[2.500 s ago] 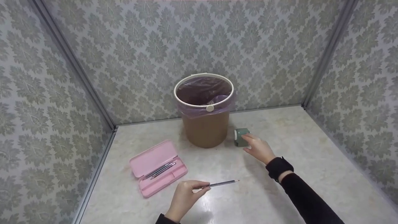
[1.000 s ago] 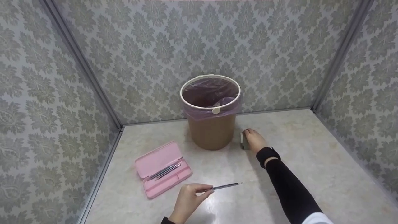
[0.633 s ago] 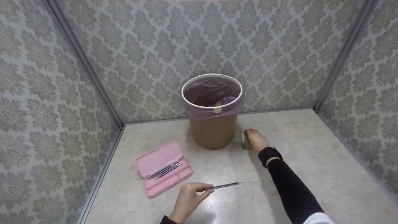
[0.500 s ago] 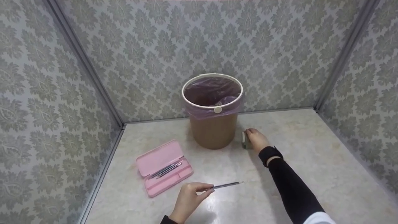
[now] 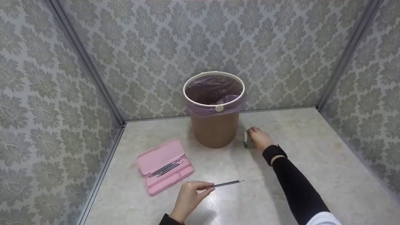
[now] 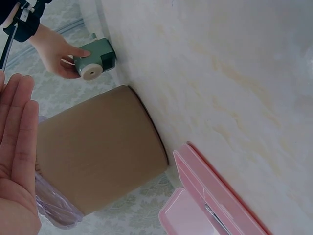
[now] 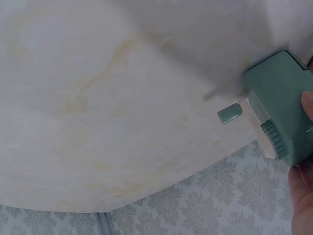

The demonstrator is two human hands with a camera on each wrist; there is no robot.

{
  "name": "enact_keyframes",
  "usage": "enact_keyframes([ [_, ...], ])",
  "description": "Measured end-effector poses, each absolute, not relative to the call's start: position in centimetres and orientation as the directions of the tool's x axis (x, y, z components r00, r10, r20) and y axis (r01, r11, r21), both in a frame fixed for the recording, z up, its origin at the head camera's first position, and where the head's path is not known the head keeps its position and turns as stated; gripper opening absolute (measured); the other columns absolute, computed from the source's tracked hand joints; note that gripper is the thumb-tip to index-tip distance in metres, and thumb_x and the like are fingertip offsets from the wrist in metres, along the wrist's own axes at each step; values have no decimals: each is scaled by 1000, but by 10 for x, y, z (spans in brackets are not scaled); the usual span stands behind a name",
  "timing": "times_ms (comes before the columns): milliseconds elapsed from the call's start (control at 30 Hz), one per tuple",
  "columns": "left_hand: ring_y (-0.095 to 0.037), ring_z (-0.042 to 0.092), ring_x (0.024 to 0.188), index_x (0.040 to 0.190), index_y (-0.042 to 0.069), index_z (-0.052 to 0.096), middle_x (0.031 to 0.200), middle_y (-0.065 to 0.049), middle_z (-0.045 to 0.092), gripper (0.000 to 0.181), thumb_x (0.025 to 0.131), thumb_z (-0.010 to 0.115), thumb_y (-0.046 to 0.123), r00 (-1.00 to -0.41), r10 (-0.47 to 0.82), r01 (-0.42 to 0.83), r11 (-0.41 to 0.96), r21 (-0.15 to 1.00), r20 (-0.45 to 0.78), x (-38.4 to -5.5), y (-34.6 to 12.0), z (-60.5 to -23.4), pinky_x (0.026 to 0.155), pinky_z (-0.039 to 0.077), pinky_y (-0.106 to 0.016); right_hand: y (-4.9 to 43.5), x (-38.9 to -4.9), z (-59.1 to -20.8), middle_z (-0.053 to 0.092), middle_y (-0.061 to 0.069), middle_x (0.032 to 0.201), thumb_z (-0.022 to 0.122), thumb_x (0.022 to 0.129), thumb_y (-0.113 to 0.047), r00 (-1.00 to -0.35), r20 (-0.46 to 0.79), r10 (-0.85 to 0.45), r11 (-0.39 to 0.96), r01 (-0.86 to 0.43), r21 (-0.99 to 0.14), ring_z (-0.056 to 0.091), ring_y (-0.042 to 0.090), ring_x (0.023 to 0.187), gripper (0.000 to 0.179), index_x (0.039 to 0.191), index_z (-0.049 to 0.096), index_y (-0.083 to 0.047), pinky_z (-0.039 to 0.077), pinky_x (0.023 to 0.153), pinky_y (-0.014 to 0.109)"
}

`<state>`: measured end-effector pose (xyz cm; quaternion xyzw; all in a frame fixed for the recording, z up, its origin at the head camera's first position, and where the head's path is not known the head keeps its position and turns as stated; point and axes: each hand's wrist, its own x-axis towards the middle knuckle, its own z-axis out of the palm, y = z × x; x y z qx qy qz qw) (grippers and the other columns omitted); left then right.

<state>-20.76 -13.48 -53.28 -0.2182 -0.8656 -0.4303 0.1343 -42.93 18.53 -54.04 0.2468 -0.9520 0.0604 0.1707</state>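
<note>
My left hand pinches a dark pencil between thumb and fingers, low over the front of the table, its sharpened tip pointing right. In the left wrist view the pencil shows at the left edge, above the fingers. My right hand grips a green desktop pencil sharpener, just right of the bin. The right wrist view shows the sharpener close up, with fingers on its body and a small green crank knob sticking out. Its pale round front faces the left wrist camera.
A brown bin with a purple liner and pale rim stands at the back middle. An open pink pencil case holding several pencils lies at the left. Patterned panels enclose the marbled table at the back and sides.
My right hand, its fingers over the sharpener's top 2.5 seconds ago, has come round it and grips it. The left hand keeps its pinch on the pencil. The head view shifted slightly.
</note>
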Motion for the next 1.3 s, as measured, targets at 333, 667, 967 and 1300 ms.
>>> enact_keyframes([
  [333,-6,76,83,98,14,83,91,1,82,11,90,78,18,-888,240,457,558,693,392,-206,-140,-534,75,62,-24,190,-410,-530,68,26,115,84,76,3,-785,345,-514,831,-556,-28,66,42,109,48,119,64,8,57,93,50],
  [667,-8,77,83,99,12,82,92,0,82,12,90,78,19,-902,231,431,562,707,366,-210,-143,-539,76,61,-22,190,-366,-524,67,24,119,88,77,-9,-751,341,-565,793,-609,-28,67,39,110,53,122,64,6,59,89,49],
  [967,-6,76,81,99,12,83,91,0,82,12,90,78,19,-912,215,407,570,714,348,-214,-144,-542,76,61,-22,186,-319,-516,67,21,118,88,76,-8,-737,334,-588,772,-634,-39,68,36,107,53,122,64,6,60,86,45],
  [1300,-8,76,81,98,11,83,91,-1,82,13,89,79,20,-915,214,402,570,716,343,-217,-145,-548,75,61,-22,182,-267,-521,68,19,118,89,74,-8,-724,345,-597,754,-654,-66,68,35,107,54,121,66,3,60,84,44],
])
